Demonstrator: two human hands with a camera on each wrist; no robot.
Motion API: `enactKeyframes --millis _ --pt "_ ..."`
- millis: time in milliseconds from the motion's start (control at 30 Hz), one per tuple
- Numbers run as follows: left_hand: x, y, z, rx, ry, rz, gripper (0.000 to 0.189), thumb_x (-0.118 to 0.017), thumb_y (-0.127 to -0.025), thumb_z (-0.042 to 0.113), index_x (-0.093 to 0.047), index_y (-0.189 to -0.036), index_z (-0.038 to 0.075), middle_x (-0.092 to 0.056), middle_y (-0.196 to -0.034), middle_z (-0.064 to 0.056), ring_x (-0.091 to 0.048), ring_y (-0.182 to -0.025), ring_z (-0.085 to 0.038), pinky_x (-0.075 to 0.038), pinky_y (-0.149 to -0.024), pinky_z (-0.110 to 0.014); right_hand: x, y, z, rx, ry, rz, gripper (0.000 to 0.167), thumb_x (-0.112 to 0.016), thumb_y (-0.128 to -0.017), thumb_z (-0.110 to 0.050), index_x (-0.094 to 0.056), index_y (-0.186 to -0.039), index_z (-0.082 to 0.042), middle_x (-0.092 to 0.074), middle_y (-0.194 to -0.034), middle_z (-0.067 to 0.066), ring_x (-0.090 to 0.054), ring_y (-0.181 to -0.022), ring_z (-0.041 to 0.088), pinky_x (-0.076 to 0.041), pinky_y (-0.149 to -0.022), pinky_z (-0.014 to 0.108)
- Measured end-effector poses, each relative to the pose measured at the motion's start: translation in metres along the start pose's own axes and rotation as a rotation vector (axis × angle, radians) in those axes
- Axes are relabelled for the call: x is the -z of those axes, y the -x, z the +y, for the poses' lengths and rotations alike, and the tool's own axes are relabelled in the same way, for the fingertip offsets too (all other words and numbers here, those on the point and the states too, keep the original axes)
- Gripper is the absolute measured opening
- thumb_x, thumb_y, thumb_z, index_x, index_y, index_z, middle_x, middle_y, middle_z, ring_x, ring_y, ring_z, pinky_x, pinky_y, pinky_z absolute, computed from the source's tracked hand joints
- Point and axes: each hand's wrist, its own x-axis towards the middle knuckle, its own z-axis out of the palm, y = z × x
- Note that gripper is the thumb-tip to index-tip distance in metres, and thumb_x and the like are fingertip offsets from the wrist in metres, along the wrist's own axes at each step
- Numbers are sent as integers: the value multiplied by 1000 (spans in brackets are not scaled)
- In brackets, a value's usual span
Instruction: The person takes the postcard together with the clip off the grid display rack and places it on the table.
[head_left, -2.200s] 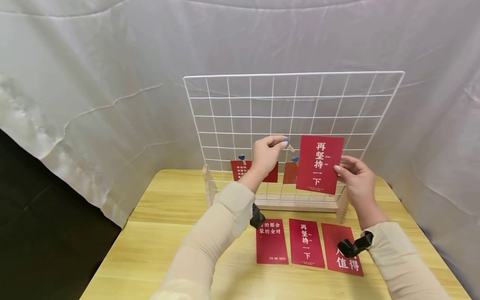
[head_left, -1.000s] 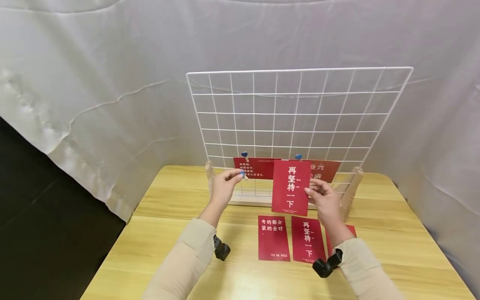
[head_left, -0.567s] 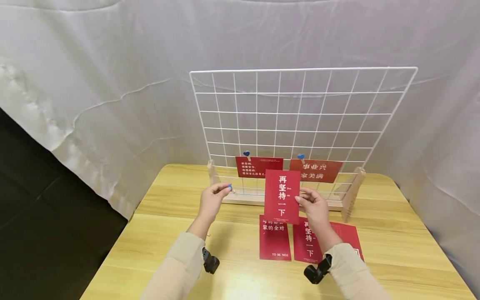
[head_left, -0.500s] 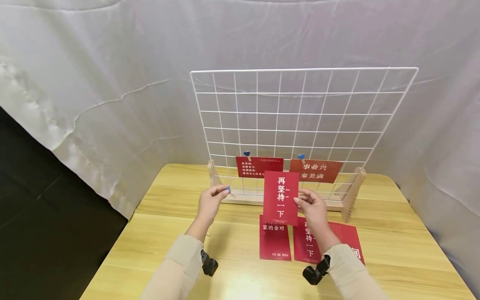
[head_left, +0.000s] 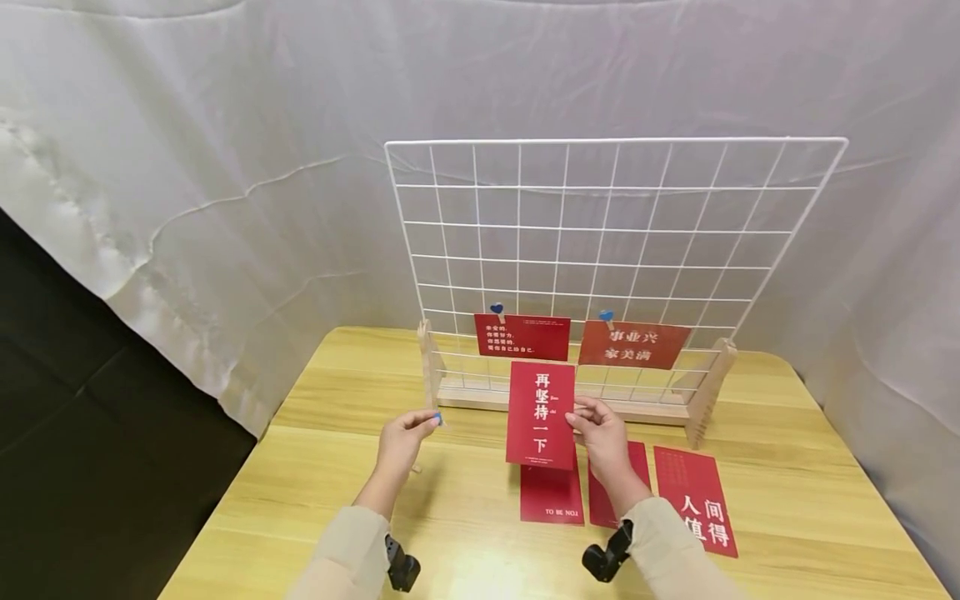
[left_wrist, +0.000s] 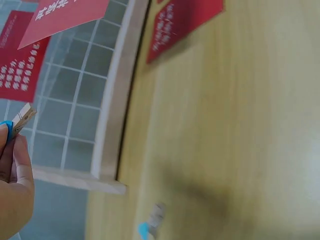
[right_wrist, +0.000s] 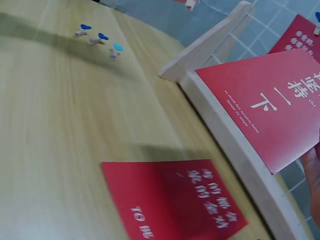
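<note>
My left hand (head_left: 400, 450) pinches a small wooden clothespin (left_wrist: 22, 117) with a blue top between thumb and fingertips, left of the rack's base. My right hand (head_left: 606, 442) holds a red card (head_left: 540, 417) with white lettering by its right edge. This card stands upright in the air before the white wire grid rack (head_left: 615, 140), its lower end overlapping another red card (head_left: 551, 502) on the table. Two more red cards hang sideways on the grid, a left one (head_left: 525, 340) and a right one (head_left: 637, 346), each under a blue heart clothespin.
A middle red card (head_left: 639, 462), partly behind my right hand, and a right-hand card (head_left: 697, 500) also lie on the wooden table (head_left: 300, 500). Loose clothespins (right_wrist: 97, 39) with blue tops lie at the table's left. Pale curtains (head_left: 285, 167) hang behind the rack.
Both hands have come down and leftward from in front of the grid, the left still pinching its clothespin and the right its card. The two hung cards now show fully.
</note>
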Motion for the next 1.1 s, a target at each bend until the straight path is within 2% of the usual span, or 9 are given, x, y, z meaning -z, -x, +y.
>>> enactKeyframes --millis 100,200,367,433,567,633,767,867,1100 --pt "6 5 -9 17 -33 -3 22 -61 -80 15 -64 -96 1 -60 -90 -5 -52 -89 -21 -41 -80 -36 -4 1 9 -35 24 0 32 -63 -77 -4 -53 -107 4 -56 -79 5 -53 -63 5 -46 -53 24" --pt "11 10 -16 29 -55 -12 23 -61 -80 15 -63 -97 0 -60 -90 -6 -53 -88 -22 -42 -79 -38 -10 2 20 -22 13 1 29 -63 -76 -2 -56 -103 2 -55 -75 2 -52 -61 6 -44 -49 22" --pt "17 15 -27 59 -80 -29 23 -60 -81 15 -62 -97 -1 -61 -89 -6 -54 -86 -22 -42 -78 -40 -17 -1 49 76 -132 -75 21 -65 -74 -1 -62 -95 -4 -55 -70 2 -50 -56 8 -40 -43 19" --pt "18 17 -31 68 -71 -37 23 -61 -80 14 -62 -96 -2 -61 -87 -6 -55 -84 -24 -43 -77 -39 -21 1 56 78 -149 -86 21 -66 -73 -3 -62 -94 -4 -56 -71 3 -50 -55 8 -41 -43 19" --pt "18 20 -39 89 -38 -52 20 -61 -79 8 -61 -93 -6 -60 -83 -7 -57 -79 -23 -47 -74 -34 -31 5 61 23 -108 -84 23 -66 -74 -3 -60 -96 -2 -56 -71 4 -53 -59 7 -44 -45 20" --pt "19 22 -43 101 -35 -53 18 -60 -79 4 -60 -92 -8 -60 -82 -8 -58 -77 -20 -48 -72 -30 -38 11 55 -19 -68 -64 24 -64 -74 0 -59 -98 2 -55 -70 2 -53 -59 8 -45 -45 21" --pt "19 27 -53 128 -46 -63 15 -59 -79 1 -60 -90 -9 -60 -83 -9 -59 -77 -20 -49 -71 -31 -43 13 55 -69 -29 -53 26 -60 -75 6 -55 -101 7 -53 -68 1 -51 -57 8 -43 -44 19" --pt "19 29 -59 145 -48 -73 14 -58 -79 -1 -60 -88 -10 -60 -84 -11 -59 -77 -21 -49 -70 -32 -44 12 58 -117 7 -51 27 -58 -76 7 -54 -104 7 -52 -67 1 -51 -56 9 -43 -45 19" --pt "15 31 -69 149 -79 -42 9 -59 -77 -5 -60 -82 -12 -58 -87 -13 -58 -71 -15 -50 -64 -27 -50 12 65 -149 40 -59 27 -56 -79 6 -53 -106 7 -53 -71 5 -54 -61 11 -46 -48 23"
